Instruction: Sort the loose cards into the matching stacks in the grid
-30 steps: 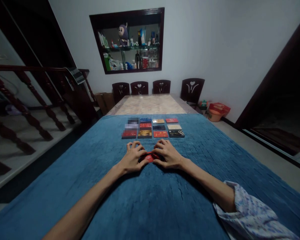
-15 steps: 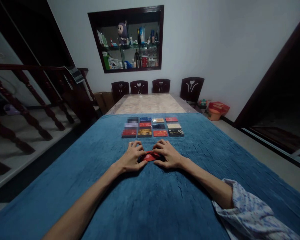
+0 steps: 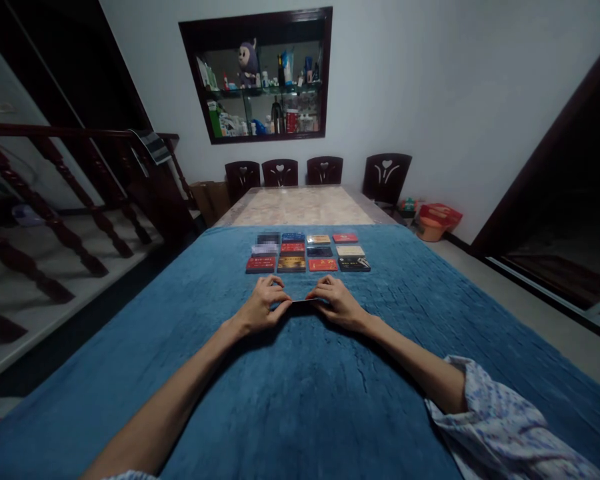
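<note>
Between my two hands a thin card (image 3: pixel 305 301) is seen almost edge-on, so its face hardly shows. My left hand (image 3: pixel 261 308) pinches its left end between thumb and fingers. The right end is pinched in the same way by my right hand (image 3: pixel 338 307). Both hands are low over the blue cloth (image 3: pixel 300 393). Just beyond them lie rows of flat cards or card-like packs, among them a gold one (image 3: pixel 291 264), a red-orange one (image 3: pixel 323 265) and a black one (image 3: pixel 355 264).
Past the cloth, the bare tabletop (image 3: pixel 305 205) has a pale marbled surface. Dark chairs (image 3: pixel 387 177) stand along the far side. A wall cabinet (image 3: pixel 265 87) holds bottles and a plush toy. Wooden railings (image 3: pixel 95 200) run on the left; an orange bucket (image 3: pixel 431 229) sits at right.
The red face of the card showed between my hands before; now the card is tipped and only a thin edge shows. My fingers have shifted to a pinch at its ends.
</note>
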Available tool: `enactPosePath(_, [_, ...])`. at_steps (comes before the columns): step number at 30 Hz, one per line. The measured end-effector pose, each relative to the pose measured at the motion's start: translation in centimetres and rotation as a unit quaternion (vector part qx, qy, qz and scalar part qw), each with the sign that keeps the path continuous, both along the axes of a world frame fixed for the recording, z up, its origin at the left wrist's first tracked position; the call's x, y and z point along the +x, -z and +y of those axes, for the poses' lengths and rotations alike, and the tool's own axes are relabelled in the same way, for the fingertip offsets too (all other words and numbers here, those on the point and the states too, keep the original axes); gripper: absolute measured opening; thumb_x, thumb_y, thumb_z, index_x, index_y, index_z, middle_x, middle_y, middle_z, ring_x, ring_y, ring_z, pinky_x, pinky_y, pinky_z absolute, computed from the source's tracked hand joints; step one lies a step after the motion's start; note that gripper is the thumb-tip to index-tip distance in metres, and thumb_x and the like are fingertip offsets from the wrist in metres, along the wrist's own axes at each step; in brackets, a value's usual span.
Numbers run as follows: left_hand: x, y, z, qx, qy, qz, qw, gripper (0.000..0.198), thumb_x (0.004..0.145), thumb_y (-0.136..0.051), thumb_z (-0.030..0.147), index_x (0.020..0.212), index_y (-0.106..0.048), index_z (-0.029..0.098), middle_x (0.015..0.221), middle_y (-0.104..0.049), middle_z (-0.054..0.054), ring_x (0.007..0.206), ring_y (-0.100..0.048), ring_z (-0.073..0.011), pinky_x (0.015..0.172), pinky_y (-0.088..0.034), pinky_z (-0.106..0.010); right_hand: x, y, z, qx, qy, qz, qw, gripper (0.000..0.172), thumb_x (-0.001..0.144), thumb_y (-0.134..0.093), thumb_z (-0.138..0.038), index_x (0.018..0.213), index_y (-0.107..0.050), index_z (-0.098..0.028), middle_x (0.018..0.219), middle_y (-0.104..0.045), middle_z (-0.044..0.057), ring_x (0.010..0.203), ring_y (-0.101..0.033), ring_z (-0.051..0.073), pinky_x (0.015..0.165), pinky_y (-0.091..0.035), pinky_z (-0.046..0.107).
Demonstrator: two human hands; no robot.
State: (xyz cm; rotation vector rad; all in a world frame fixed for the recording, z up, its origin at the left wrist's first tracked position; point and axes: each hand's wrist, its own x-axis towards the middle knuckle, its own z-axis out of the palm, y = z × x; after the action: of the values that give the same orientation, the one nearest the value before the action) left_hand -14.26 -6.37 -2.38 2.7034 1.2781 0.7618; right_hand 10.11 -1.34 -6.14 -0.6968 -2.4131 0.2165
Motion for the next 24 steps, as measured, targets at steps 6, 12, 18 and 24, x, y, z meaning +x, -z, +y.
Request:
enactPosePath(6, [-0.44,0.60,0.89,-0.007,-0.031,-0.004,0.999,0.024,0.091,-0.050,0.016,0.099,-0.073,0.020,0.092,-0.070,-0.008,0.106,-0.057,-0.0251,0.094,-0.042,-0.045,-0.19,0.88,0.60,-0.036,0.038,0.043,0.998,0.015,0.091,-0.061,-0.019,0.100,-0.073,-0.020,0.087,-0.068,0.007,0.094,-0.055,0.022,0.081,-0.046,0.037])
enactPosePath(12, [-0.30,0.87,1.05,-0.008,-0.041,-0.018,0.999,0.025,0.090,-0.050,0.012,0.098,-0.073,0.019,0.091,-0.069,-0.008,0.102,-0.057,-0.0248,0.091,-0.044,-0.043,-0.30,0.98,0.59,-0.058,0.046,0.047,0.996,0.011,0.088,-0.062,-0.016,0.089,-0.072,-0.020,0.084,-0.064,0.007,0.090,-0.055,0.021,0.077,-0.047,0.036])
enactPosePath(18, [-0.05,0.78,0.96,-0.015,-0.042,-0.022,0.999,0.028,0.090,-0.047,0.011,0.099,-0.072,0.017,0.091,-0.067,-0.008,0.098,-0.056,-0.0230,0.090,-0.045,-0.041,-0.32,0.77,0.55,-0.070,0.040,0.049,0.996,0.012,0.088,-0.059,-0.015,0.082,-0.069,-0.019,0.080,-0.062,0.006,0.087,-0.053,0.021,0.075,-0.046,0.035])
enactPosePath(24, [-0.15,0.75,0.93,-0.006,-0.046,-0.004,0.999,0.025,0.088,-0.049,0.011,0.097,-0.072,0.018,0.091,-0.067,-0.008,0.101,-0.056,-0.0240,0.090,-0.043,-0.042,-0.39,0.72,0.39,-0.073,0.033,0.039,0.996,0.015,0.084,-0.060,-0.011,0.091,-0.071,-0.018,0.082,-0.065,0.006,0.089,-0.053,0.022,0.078,-0.045,0.035])
